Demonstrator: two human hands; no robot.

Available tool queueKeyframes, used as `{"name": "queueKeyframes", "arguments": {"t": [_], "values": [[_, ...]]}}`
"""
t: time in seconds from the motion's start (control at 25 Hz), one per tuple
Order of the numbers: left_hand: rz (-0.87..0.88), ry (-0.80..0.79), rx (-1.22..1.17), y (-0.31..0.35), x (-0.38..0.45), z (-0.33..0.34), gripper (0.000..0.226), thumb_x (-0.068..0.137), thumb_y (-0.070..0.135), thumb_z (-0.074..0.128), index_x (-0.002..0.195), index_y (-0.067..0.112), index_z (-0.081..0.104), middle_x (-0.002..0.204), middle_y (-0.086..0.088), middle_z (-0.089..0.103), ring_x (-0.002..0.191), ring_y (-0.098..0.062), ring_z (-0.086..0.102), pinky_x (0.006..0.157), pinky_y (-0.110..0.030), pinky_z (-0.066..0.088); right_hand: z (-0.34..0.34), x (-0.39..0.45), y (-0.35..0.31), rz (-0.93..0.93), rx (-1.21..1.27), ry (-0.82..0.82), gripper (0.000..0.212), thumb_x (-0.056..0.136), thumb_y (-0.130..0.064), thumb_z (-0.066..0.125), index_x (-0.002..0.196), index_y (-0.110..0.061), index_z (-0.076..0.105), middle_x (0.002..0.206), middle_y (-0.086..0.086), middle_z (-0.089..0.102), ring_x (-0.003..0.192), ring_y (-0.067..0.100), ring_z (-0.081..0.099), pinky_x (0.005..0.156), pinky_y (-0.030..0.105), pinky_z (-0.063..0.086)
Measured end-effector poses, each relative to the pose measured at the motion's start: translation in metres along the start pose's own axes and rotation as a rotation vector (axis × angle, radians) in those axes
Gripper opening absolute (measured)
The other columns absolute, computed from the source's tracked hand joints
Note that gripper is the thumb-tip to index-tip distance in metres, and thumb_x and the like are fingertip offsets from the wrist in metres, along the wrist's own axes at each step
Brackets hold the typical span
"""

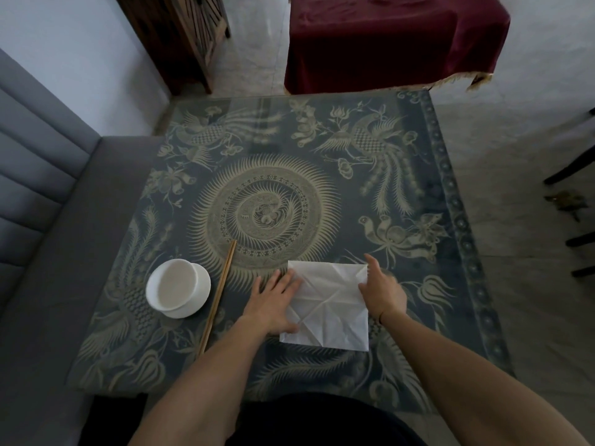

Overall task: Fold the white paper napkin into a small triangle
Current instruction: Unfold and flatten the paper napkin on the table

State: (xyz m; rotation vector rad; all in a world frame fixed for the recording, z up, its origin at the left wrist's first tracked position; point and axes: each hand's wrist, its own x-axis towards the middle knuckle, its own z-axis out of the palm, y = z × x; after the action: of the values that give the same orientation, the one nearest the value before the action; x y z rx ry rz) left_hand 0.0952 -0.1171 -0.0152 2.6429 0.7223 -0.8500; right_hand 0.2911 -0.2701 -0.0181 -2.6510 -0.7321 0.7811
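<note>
A white paper napkin [328,304] lies spread out as a creased square on the patterned table [322,188], near the front edge. My left hand [275,302] lies flat on its left edge, fingers straight and pointing away, thumb on the paper near the lower left. My right hand [381,289] lies on the napkin's right edge, fingers straight toward the far right corner. Several fold lines cross the paper and meet near its middle.
A white bowl [177,288] stands on the table to the left, with a pair of wooden chopsticks [219,296] lying between it and my left hand. A grey sofa [48,188] borders the left side. A dark red cloth-covered table [392,40] stands beyond.
</note>
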Motion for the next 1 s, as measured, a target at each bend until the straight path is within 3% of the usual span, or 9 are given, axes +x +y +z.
{"name": "queueKeyframes", "arguments": {"t": [0.2,0.28,0.4,0.52,0.64,0.76,0.88,1.0], "values": [[-0.001,0.042,0.002,-0.003,-0.004,0.009,0.104,0.081,0.065,0.057,0.155,0.031,-0.007,0.162,0.005,-0.02,0.148,-0.021,-0.018,0.117,-0.056,-0.008,0.004,0.001,0.007,-0.08,0.058,0.006,0.06,0.095,-0.026,0.052,0.148,-0.029,0.026,0.126,0.007,0.06,0.104,0.029,0.059,0.074,0.039,0.049],[0.018,0.108,0.007,-0.004,-0.003,0.011,0.1,0.083,0.069,0.049,0.155,0.029,-0.008,0.16,0.007,-0.023,0.148,-0.019,-0.019,0.117,-0.053,-0.011,0.005,-0.001,0.006,-0.13,-0.031,0.136,0.056,0.095,-0.03,0.052,0.147,-0.023,0.03,0.136,0.008,0.05,0.114,0.029,0.052,0.084,0.043,0.048],[0.083,0.25,-0.021,0.005,0.005,0.01,0.089,0.088,0.07,0.029,0.155,0.024,-0.009,0.16,0.006,-0.024,0.146,-0.015,-0.024,0.118,-0.044,-0.013,0.013,-0.011,0.002,-0.371,-0.236,0.274,0.06,0.095,-0.035,0.052,0.147,-0.015,0.031,0.146,0.009,0.041,0.129,0.03,0.04,0.101,0.049,0.041],[0.173,0.316,-0.043,0.029,0.017,0.017,0.075,0.1,0.052,0.025,0.154,0.017,-0.013,0.161,0.002,-0.023,0.145,-0.013,-0.026,0.121,-0.039,-0.005,0.036,-0.026,-0.005,-0.506,-0.316,0.128,0.065,0.099,-0.039,0.041,0.153,-0.011,0.017,0.16,0.011,0.02,0.147,0.028,0.014,0.117,0.05,0.021],[0.182,0.307,-0.095,0.044,0.027,0.031,0.065,0.106,0.036,0.024,0.151,0.015,-0.017,0.16,0.001,-0.024,0.146,-0.012,-0.024,0.122,-0.039,0.003,0.055,-0.038,-0.003,-0.552,-0.371,0.06,0.064,0.1,-0.034,0.033,0.153,-0.007,0.007,0.161,0.014,0.01,0.148,0.029,0.003,0.119,0.051,0.012],[0.145,0.299,-0.107,0.042,0.03,0.038,0.061,0.106,0.039,0.015,0.152,0.015,-0.017,0.161,0.0,-0.023,0.146,-0.014,-0.023,0.122,-0.039,0.001,0.06,-0.04,-0.001,-0.58,-0.371,0.043,0.063,0.098,-0.036,0.021,0.151,-0.004,0.009,0.159,0.015,0.007,0.147,0.03,0.006,0.118,0.05,0.011],[0.134,0.331,-0.062,0.037,0.034,0.041,0.063,0.104,0.041,0.012,0.152,0.013,-0.017,0.161,0.0,-0.024,0.146,-0.016,-0.023,0.121,-0.039,-0.002,0.063,-0.034,0.0,-0.555,-0.37,0.017,0.068,0.099,-0.045,0.015,0.153,-0.004,0.009,0.16,0.013,-0.001,0.148,0.026,-0.004,0.12,0.046,0.003],[0.143,0.377,-0.053,0.037,0.036,0.045,0.063,0.103,0.042,0.012,0.155,0.013,-0.01,0.163,-0.001,-0.016,0.148,-0.016,-0.016,0.121,-0.042,0.0,0.067,-0.033,0.003,-0.523,-0.347,0.025,0.07,0.099,-0.049,0.018,0.153,-0.004,0.013,0.161,0.013,0.006,0.148,0.024,-0.001,0.119,0.046,0.004]]}}
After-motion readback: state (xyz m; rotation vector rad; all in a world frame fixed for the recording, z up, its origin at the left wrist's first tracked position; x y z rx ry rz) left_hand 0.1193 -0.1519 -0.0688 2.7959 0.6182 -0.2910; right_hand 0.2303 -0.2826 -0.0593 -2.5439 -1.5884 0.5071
